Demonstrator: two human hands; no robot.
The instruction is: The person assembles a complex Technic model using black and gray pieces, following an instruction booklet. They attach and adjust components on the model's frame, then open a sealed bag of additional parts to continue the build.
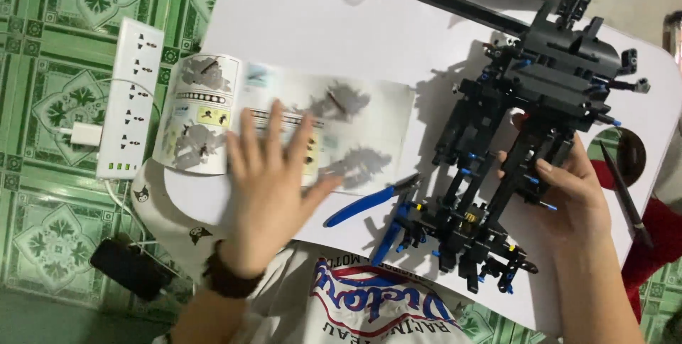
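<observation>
home | green patterned floor tiles [64, 45] | power strip [130, 99] on floor

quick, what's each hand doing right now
Left hand: open, fingers spread flat on the instruction booklet.
Right hand: closed on the black building-block model.

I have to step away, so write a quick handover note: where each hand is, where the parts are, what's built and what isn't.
Left hand: open, flat on the open booklet, blurred.
Right hand: gripping the right side of the black model.
Blue pliers lie between booklet and model, on the white table.
Done: a large black frame with blue pins is assembled.
Left: cannot tell how many steps remain; the page is too blurred.
</observation>
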